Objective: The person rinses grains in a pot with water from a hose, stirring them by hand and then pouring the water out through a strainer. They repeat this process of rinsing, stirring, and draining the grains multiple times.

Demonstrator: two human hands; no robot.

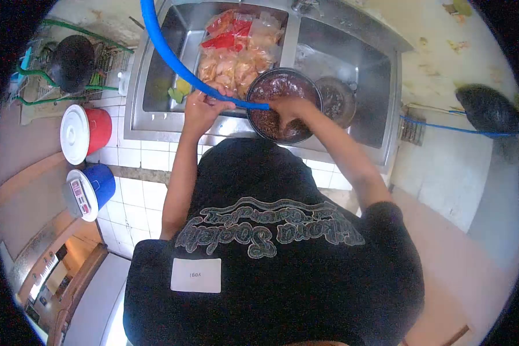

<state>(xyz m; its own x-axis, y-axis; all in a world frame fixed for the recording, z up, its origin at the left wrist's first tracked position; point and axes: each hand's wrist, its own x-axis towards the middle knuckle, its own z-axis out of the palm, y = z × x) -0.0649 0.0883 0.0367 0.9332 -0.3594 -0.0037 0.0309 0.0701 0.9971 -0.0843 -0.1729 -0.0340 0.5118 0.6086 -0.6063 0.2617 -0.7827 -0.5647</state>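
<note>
My left hand [205, 111] is closed around a blue hose [181, 69] that comes in from the top. The hose runs across the rim of a round dark pot [263, 128], and its end meets my right hand [289, 108]. My right hand reaches over the pot with curled fingers pointing down into it. Whatever those fingers hold is hidden. The pot's inside looks wet and brownish. It sits at the front of a steel double sink [155, 124], over the divider. Beside the pot, several clear bags of pale orange food [230, 66] lie in the left basin, with red packets [230, 34] among them.
A round dark lid or pan [335, 101] lies in the right basin. A yellow-green object [179, 91] is in the left one. Red [100, 128] and blue [104, 183] buckets stand left, near a wire rack [40, 66] with a black pan [72, 63]. A dark wok [487, 109] hangs right.
</note>
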